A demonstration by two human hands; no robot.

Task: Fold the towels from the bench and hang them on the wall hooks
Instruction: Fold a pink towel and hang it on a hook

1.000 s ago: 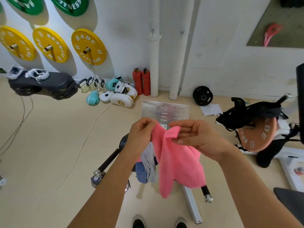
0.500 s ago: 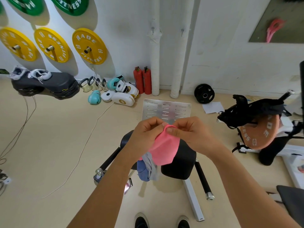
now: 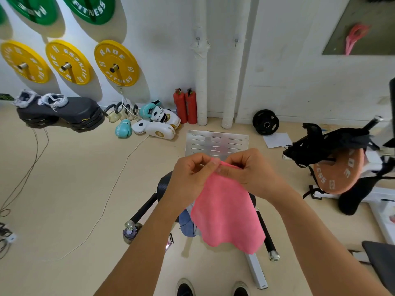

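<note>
1. Head view, floor (image 3: 64, 189): pale beige, running to a white wall (image 3: 288, 71) at the back.
2. Wall-mounted weight plates: three yellow plates (image 3: 117, 63) in a row, green plates (image 3: 92, 7) above them, cut off by the top edge.
3. Bench (image 3: 164, 184): black padded top on a frame with a small wheel, directly below the hands and largely covered by them and the cloth.
4. Pink towel (image 3: 226, 214): held in the air above the bench, top edge gathered between both hands, the rest hanging down in a loose sheet with a wavy lower hem.
5. Blue and grey cloth (image 3: 187, 223): draped on the bench, just left of the pink towel and partly behind it.
6. Left hand (image 3: 190, 174): fingers curled closed, thumb and fingertips pinching the towel's upper edge.
7. Right hand (image 3: 252, 169): fingers curled closed, pinching the same upper edge; it touches the left hand at the pinch.
8. Two red fire extinguishers (image 3: 185, 105): upright against the wall, beside two white wrapped pipes (image 3: 202, 82).
9. Wall hooks (image 3: 198, 40): two small metal hooks, one on or just in front of each pipe, both bare, well above the hands.
</note>
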